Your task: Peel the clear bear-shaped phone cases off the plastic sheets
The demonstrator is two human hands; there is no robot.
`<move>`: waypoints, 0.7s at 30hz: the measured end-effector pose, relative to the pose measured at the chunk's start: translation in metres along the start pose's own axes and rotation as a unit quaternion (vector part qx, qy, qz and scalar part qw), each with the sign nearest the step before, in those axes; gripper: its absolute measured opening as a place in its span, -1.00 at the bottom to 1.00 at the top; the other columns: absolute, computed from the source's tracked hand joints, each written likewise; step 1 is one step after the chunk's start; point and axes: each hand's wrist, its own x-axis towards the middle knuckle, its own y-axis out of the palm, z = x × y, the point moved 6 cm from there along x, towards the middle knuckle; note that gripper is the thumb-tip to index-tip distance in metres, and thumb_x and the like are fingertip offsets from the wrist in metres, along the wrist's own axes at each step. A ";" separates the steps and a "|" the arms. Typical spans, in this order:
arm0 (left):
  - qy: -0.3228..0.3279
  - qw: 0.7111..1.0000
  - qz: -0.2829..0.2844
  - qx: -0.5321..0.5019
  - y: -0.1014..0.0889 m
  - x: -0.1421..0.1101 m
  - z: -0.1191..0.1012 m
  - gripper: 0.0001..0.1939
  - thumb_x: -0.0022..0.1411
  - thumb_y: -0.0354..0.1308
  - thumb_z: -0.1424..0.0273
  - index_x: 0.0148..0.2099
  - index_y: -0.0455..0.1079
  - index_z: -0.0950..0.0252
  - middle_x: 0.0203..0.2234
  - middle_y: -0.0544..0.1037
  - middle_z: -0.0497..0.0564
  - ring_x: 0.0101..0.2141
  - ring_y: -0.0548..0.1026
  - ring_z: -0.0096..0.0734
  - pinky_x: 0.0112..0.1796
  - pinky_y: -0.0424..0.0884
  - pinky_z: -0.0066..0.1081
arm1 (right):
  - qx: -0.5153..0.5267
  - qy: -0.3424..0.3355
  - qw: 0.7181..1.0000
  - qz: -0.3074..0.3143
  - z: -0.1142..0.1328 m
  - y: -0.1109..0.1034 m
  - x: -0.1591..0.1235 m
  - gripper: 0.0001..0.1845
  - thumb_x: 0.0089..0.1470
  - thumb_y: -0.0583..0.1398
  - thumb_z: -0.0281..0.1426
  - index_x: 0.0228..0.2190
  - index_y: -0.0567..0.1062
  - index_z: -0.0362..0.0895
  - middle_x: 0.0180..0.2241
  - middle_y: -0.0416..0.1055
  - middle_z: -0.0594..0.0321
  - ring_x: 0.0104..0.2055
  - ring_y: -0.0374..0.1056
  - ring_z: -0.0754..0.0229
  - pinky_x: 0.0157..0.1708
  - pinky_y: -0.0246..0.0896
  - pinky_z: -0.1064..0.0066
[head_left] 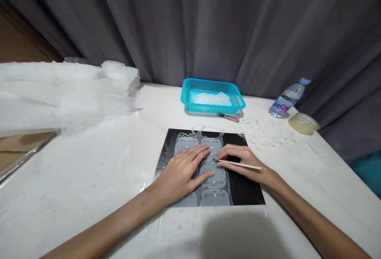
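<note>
A translucent sheet of moulded rounded-rectangle pieces (215,198) lies on a black mat (247,191). My left hand (186,171) rests flat on this sheet with the fingers stretched out, covering part of it. Just to the right, my right hand (242,159) pinches a thin white pen-like tool (244,165). Its dark tip touches or hovers over the seam between two pieces; which one I cannot tell. Curly trimmed strips (208,128) stick out along the sheet's far edge.
Behind the mat stands a blue basket (212,111) holding translucent pieces, with a pink-handled cutter (228,117) before it. Clear scraps (264,132) are scattered right. Further right are a water bottle (287,99) and tape roll (303,123). Stacked translucent sheets (65,96) fill the left.
</note>
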 end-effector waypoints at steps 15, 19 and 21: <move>-0.009 1.000 -0.014 -0.018 0.000 -0.002 0.000 -0.32 0.47 0.06 -0.08 0.39 0.32 0.28 0.35 0.42 0.10 0.32 0.41 -0.17 0.31 0.36 -0.12 | -0.142 -0.115 0.983 0.017 0.015 0.009 -0.002 -0.88 0.43 0.15 -0.40 -0.08 0.49 -0.11 -0.15 0.55 0.11 -0.06 0.48 0.12 -0.04 0.41 0.29; -0.013 1.000 -0.010 -0.017 0.001 -0.002 0.000 -0.33 0.47 0.07 -0.06 0.40 0.31 0.26 0.36 0.40 0.08 0.33 0.40 -0.18 0.32 0.35 -0.12 | -0.206 -0.160 0.965 0.024 0.019 0.010 -0.004 -0.82 0.48 0.06 -0.42 -0.15 0.45 -0.13 -0.19 0.55 0.07 -0.12 0.49 0.12 -0.14 0.44 0.31; -0.013 1.000 -0.009 -0.019 0.001 -0.002 0.000 -0.33 0.47 0.07 -0.06 0.40 0.31 0.27 0.36 0.40 0.10 0.33 0.40 -0.17 0.31 0.36 -0.12 | -0.225 -0.176 0.958 0.016 0.018 0.010 -0.005 -0.82 0.48 0.06 -0.43 -0.17 0.45 -0.13 -0.21 0.55 0.09 -0.16 0.50 0.14 -0.17 0.45 0.33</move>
